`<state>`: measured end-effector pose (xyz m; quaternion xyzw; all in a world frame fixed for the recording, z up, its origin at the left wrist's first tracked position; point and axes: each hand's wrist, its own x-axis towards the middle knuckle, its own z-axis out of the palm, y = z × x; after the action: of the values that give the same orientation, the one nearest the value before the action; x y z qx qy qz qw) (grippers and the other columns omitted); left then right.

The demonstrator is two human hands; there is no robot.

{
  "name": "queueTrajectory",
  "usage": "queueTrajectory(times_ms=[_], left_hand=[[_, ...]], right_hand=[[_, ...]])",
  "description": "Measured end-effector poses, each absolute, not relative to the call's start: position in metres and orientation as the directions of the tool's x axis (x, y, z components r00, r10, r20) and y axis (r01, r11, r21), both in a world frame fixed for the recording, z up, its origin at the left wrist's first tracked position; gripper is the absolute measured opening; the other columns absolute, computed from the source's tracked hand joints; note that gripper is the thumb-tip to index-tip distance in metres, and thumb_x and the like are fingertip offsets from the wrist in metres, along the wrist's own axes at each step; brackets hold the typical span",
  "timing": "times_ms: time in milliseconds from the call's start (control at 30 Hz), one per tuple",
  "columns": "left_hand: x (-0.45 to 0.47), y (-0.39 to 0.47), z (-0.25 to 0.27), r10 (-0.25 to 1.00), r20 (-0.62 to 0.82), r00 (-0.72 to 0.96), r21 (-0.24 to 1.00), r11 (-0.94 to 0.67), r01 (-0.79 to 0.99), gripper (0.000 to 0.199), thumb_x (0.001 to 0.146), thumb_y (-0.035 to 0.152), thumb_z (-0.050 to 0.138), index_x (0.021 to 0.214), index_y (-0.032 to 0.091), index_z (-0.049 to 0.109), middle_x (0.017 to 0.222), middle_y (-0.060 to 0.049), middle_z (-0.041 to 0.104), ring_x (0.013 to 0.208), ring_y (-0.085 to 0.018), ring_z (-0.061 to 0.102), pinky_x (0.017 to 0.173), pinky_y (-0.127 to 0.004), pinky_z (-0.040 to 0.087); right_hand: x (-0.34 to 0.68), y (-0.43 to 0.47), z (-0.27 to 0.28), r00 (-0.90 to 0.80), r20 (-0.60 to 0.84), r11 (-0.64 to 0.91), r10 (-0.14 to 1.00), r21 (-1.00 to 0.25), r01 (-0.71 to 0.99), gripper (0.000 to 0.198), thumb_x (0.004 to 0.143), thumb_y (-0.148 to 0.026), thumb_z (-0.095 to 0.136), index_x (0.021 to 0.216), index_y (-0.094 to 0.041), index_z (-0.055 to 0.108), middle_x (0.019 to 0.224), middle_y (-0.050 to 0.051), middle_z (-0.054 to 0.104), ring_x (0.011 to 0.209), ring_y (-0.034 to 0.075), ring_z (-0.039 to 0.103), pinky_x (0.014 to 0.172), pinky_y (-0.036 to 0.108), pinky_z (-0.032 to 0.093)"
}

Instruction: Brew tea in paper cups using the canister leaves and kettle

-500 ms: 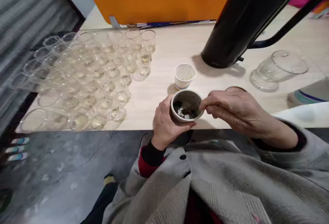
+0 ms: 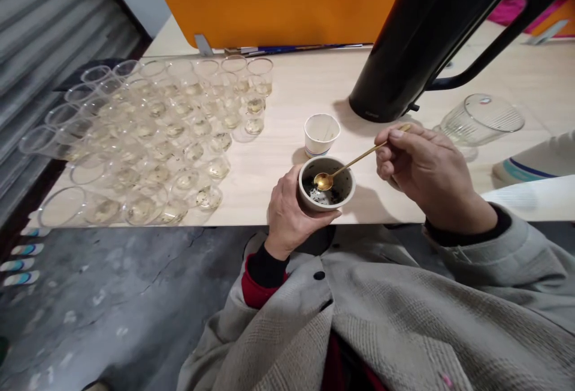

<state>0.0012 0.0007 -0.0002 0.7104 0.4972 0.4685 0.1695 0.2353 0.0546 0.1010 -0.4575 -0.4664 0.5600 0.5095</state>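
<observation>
A person's left hand (image 2: 287,211) is wrapped around a small paper cup (image 2: 327,184) at the near edge of a pale wooden table (image 2: 291,88). The cup holds dark wet dregs at the bottom. The right hand (image 2: 426,169) pinches the handle of a thin gold spoon (image 2: 354,162), its bowl inside the cup just above the dregs. Just behind stands a second paper cup (image 2: 321,134), white inside with a faint stain. To the left, rows of clear small glasses (image 2: 157,139) hold a little pale liquid. A black kettle (image 2: 417,32) stands behind, and a ribbed glass jar (image 2: 478,121) lies on its side at right.
</observation>
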Motion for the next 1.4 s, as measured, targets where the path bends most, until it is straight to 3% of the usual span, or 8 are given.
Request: queueTrajectory(times_ms=[433,600,700,800,900,1133,1300,1400], left_hand=[[0.000,0.001,-0.001,0.880,0.471,0.055,0.738,-0.428,0.521,0.108,0.068,0.051,0.101,0.155,0.028,0.043,0.150,-0.014,0.065,0.135,-0.036,0.067,0.115,-0.057,0.056],[0.000,0.002,-0.001,0.887,0.460,0.036,0.751,-0.410,0.518,0.105,0.067,0.049,0.102,0.153,0.028,0.045,0.150,-0.014,0.066,0.136,-0.037,0.067,0.116,-0.058,0.056],[0.001,0.002,-0.001,0.893,0.450,0.026,0.756,-0.397,0.520,0.105,0.066,0.048,0.102,0.152,0.028,0.045,0.148,-0.013,0.067,0.135,-0.037,0.068,0.114,-0.058,0.056],[0.001,0.002,-0.001,0.897,0.442,0.018,0.764,-0.387,0.517,0.105,0.066,0.048,0.102,0.152,0.028,0.045,0.148,-0.013,0.067,0.135,-0.037,0.068,0.114,-0.056,0.056],[0.002,0.001,0.001,0.901,0.433,0.016,0.768,-0.379,0.517,0.104,0.067,0.047,0.102,0.152,0.028,0.045,0.148,-0.013,0.067,0.135,-0.036,0.068,0.114,-0.055,0.056],[0.001,0.002,0.000,0.892,0.452,0.022,0.753,-0.395,0.526,0.103,0.068,0.052,0.101,0.152,0.027,0.045,0.149,-0.015,0.066,0.135,-0.038,0.068,0.114,-0.057,0.056],[0.000,0.003,-0.002,0.889,0.457,0.025,0.748,-0.400,0.530,0.105,0.067,0.049,0.102,0.153,0.027,0.045,0.150,-0.015,0.065,0.137,-0.037,0.067,0.116,-0.057,0.055],[0.000,0.003,-0.002,0.890,0.455,0.021,0.749,-0.396,0.531,0.105,0.067,0.048,0.102,0.152,0.027,0.045,0.148,-0.015,0.066,0.135,-0.037,0.068,0.115,-0.056,0.056]], right_hand=[[0.251,0.064,0.094,0.047,0.026,0.036,0.999,-0.972,-0.233,0.011,0.097,-0.032,0.070,0.088,-0.027,0.071,0.069,-0.003,0.060,0.053,0.010,0.056,0.048,0.024,0.049],[0.249,0.070,0.110,0.189,0.251,0.290,0.949,-0.932,-0.219,0.013,0.097,-0.034,0.071,0.089,-0.025,0.071,0.071,-0.002,0.060,0.055,0.011,0.055,0.048,0.025,0.050],[0.236,0.072,0.113,0.278,0.477,0.516,0.833,-0.853,-0.081,0.014,0.102,-0.035,0.067,0.092,-0.028,0.072,0.071,-0.002,0.062,0.059,0.013,0.057,0.052,0.028,0.052],[0.222,0.075,0.107,0.088,0.604,0.593,0.792,-0.796,0.122,0.013,0.103,-0.034,0.068,0.094,-0.027,0.075,0.073,-0.002,0.065,0.064,0.013,0.061,0.061,0.030,0.054],[0.215,0.079,0.098,-0.127,0.545,0.558,0.829,-0.790,0.253,0.017,0.102,-0.037,0.068,0.093,-0.024,0.075,0.077,-0.001,0.067,0.068,0.013,0.063,0.066,0.030,0.055],[0.216,0.071,0.098,-0.017,0.577,0.557,0.817,-0.781,0.282,0.016,0.104,-0.038,0.065,0.099,-0.030,0.078,0.085,0.001,0.067,0.077,0.017,0.064,0.077,0.034,0.057],[0.214,0.076,0.095,-0.204,0.563,0.597,0.801,-0.724,0.345,0.014,0.099,-0.040,0.070,0.095,-0.030,0.079,0.082,0.001,0.067,0.078,0.019,0.064,0.080,0.036,0.056],[0.213,0.076,0.095,-0.134,0.597,0.605,0.791,-0.730,0.318,0.018,0.104,-0.041,0.065,0.099,-0.030,0.078,0.087,0.001,0.068,0.077,0.018,0.064,0.077,0.035,0.055]])
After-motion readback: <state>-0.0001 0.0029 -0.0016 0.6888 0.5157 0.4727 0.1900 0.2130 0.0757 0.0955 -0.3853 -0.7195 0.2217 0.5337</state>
